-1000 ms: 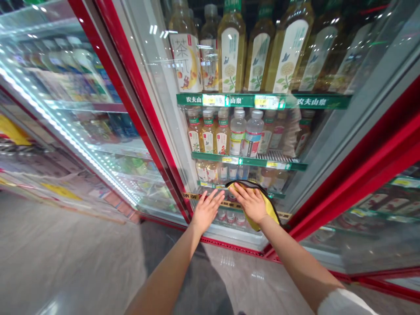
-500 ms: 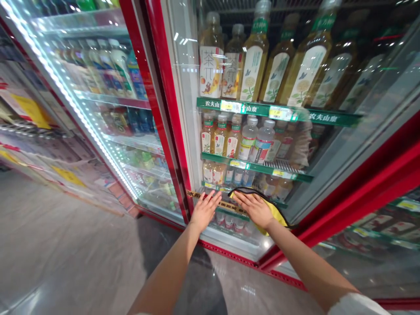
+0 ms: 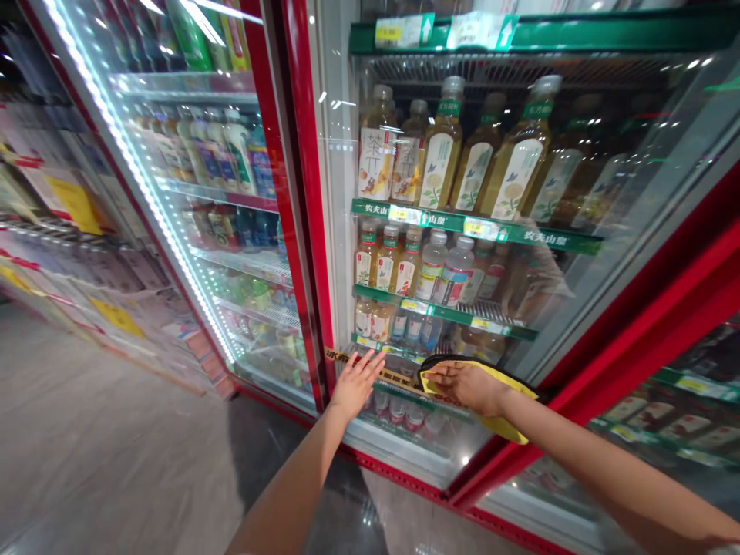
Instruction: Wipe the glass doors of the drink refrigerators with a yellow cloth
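My left hand [image 3: 354, 385] lies with its fingers outstretched and spread against the lower part of a glass cooler door [image 3: 405, 443]. Its fingertips are over a brown-gold strip with black lettering [image 3: 398, 378]. To the right, my right hand [image 3: 465, 385] presses a yellow cloth with a black edge [image 3: 509, 428] to the same glass. The cloth sticks out past the hand above and below. Part of it is covered by my palm and wrist. Behind the glass stand bottled drinks [image 3: 436, 173] on shelves with green price rails.
A red door frame [image 3: 624, 362] slants along the right side, with another glazed cooler section beyond it. On the left is a second lit cooler [image 3: 231, 193]. Stacked goods with yellow tags [image 3: 75, 204] line the far left. Grey floor tiles [image 3: 116, 462] show below.
My right hand has slid to the right across the glass with the yellow cloth, away from my left hand. The left hand stays about where it was on the glass. The view has tilted up slightly.
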Motion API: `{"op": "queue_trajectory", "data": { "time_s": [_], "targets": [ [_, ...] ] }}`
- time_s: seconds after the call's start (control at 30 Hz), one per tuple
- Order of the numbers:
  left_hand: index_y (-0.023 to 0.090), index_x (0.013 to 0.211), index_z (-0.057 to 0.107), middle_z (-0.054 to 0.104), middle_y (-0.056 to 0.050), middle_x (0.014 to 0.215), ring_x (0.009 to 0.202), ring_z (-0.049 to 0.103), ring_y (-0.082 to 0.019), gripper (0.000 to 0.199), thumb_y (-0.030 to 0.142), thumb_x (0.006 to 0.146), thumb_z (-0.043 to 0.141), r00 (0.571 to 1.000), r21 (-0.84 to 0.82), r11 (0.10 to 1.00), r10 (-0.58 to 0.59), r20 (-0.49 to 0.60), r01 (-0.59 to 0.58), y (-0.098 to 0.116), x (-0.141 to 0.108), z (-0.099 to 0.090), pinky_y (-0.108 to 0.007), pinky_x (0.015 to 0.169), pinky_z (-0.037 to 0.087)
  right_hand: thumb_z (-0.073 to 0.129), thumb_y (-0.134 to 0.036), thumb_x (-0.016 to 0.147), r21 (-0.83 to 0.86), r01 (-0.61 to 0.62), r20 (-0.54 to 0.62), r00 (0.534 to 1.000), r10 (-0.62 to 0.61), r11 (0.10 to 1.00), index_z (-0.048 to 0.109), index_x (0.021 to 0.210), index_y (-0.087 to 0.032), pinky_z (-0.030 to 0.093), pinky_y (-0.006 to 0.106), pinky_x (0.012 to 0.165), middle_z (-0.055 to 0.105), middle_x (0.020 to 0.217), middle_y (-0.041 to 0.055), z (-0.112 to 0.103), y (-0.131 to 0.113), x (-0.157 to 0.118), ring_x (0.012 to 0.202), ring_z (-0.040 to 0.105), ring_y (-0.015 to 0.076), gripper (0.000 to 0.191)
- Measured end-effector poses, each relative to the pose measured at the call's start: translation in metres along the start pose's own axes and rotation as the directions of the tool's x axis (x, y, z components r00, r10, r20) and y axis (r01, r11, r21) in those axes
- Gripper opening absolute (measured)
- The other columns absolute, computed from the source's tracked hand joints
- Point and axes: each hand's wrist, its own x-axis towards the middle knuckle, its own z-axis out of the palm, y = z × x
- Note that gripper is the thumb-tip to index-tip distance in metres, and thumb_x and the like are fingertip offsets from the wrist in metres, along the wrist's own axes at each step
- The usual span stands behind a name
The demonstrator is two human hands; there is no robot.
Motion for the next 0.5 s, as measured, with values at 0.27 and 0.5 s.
{"op": "queue_trajectory", "data": {
  "time_s": [0.27,0.5],
  "targets": [
    [0.025,0.164,0.02,0.019,-0.005,0.172,0.159,0.015,-0.019,0.072,0.035,0.099,0.048,0.997,0.015,0.999,0.049,-0.055,-0.048,0.024,0.009,-0.015,-0.047,0.13,0.013,0.044,-0.012,0.102,-0.021,0.094,0.013,0.996,-0.093,0.995,0.05,0.152,-0.023,0.045,0.031,0.116,0.063,0.146,0.0031,-0.026,0.026,-0.018,0.136,0.056,0.0116,0.052],
    [0.017,0.157,0.038,0.027,-0.007,0.17,0.158,0.023,-0.021,0.061,0.043,0.102,0.044,0.982,-0.069,0.991,0.107,-0.159,-0.119,0.048,0.028,-0.057,-0.046,0.13,0.015,0.048,-0.015,0.103,0.01,-0.053,-0.055,0.997,0.054,0.999,0.064,0.138,-0.025,0.048,0.042,0.117,0.064,0.144,0.0034,-0.043,0.01,-0.015,0.138,0.056,0.0196,0.04]
  ]
}}
